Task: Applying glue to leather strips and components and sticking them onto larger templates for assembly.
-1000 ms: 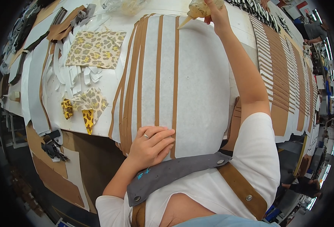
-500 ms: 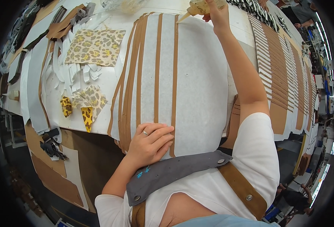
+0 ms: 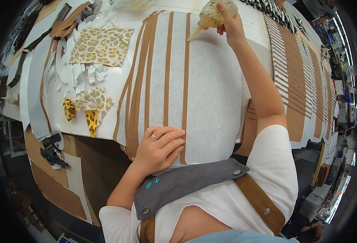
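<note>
Overlapping white sheets with brown strips along their edges are fanned across the table in front of me. My right hand is wrapped round a cloudy squeeze bottle, tilted nozzle-down. Its narrow tip is at the upper part of the rightmost brown strip; whether anything flows from it is too small to tell. My left hand lies flat on the near end of the sheets, fingers together and a ring on one finger, with its fingertips at that same strip.
Leopard-print cloth and white scraps lie to the left, beside a stack of long white and brown pieces. Striped and brown strips cover the right side. A dark bundle rests on boards below the table edge.
My right hand has drawn the squeeze bottle toward me, so its nozzle is lower along the brown strip. My left hand stays on the sheets; the view has shifted slightly.
</note>
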### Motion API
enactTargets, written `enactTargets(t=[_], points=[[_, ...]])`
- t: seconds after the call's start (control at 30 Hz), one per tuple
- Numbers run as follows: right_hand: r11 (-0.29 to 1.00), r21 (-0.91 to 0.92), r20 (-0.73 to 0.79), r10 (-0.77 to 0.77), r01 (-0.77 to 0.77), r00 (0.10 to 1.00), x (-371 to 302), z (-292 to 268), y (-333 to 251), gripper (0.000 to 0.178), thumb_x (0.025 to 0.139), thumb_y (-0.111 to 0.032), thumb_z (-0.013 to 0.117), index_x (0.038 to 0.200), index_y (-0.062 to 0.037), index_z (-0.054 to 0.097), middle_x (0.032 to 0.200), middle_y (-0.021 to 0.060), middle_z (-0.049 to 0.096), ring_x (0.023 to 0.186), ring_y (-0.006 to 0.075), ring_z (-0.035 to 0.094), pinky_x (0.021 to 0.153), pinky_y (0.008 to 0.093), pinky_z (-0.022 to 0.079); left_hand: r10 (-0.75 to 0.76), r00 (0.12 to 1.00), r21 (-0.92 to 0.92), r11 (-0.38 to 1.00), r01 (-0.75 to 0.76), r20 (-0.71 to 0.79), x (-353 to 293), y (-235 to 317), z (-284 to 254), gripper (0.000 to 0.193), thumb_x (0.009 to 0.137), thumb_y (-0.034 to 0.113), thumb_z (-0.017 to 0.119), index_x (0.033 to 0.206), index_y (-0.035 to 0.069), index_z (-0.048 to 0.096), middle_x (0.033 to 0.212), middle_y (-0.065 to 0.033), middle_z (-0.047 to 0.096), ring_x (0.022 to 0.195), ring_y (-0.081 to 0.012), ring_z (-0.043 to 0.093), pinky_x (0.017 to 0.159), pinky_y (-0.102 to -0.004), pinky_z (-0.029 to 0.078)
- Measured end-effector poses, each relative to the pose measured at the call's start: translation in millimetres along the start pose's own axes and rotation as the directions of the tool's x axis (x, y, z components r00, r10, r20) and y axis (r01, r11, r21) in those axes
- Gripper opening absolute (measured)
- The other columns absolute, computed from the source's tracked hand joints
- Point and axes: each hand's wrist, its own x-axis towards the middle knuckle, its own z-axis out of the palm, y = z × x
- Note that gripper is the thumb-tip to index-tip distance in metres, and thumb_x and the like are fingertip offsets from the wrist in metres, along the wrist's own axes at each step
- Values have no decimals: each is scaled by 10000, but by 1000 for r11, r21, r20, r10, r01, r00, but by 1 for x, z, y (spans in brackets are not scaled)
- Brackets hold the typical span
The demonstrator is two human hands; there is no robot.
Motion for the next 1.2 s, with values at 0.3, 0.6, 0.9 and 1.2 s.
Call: enactTargets(t=[0.3,0.6,0.9,1.2], points=[[998,49,39,-38,36,999,-19,-2,-1,437,865,-431,617,1057,-47,533,686,36,583,414,78,473,306,208,326,13,1000,8,1000,-13,-24,0,0,2,196,685,74,695,872,104,643,1060,-7,636,1001,-187,571,868,-346,385],[996,-84,12,9,-8,1000,-41,-2,2,505,831,-495,633,993,-26,542,699,71,589,437,113,477,373,236,355,40,999,19,999,-39,-27,-2,-3,2,160,740,107,669,894,101,628,1083,-3,618,1022,-166,555,874,-339,388],[997,-81,31,11,-8,999,-76,4,-8,465,844,-462,623,978,-23,545,694,59,581,427,103,468,348,231,324,36,997,7,999,-36,-65,-1,-3,4,182,687,63,681,860,94,635,1054,-14,641,997,-199,579,862,-348,389],[995,-90,29,40,-37,999,-112,8,-13,510,843,-472,625,1040,-12,521,770,63,589,489,97,503,348,225,337,46,996,15,999,-45,-72,-3,-2,6,176,702,63,671,870,91,628,1066,-11,633,1015,-199,573,879,-352,379]])
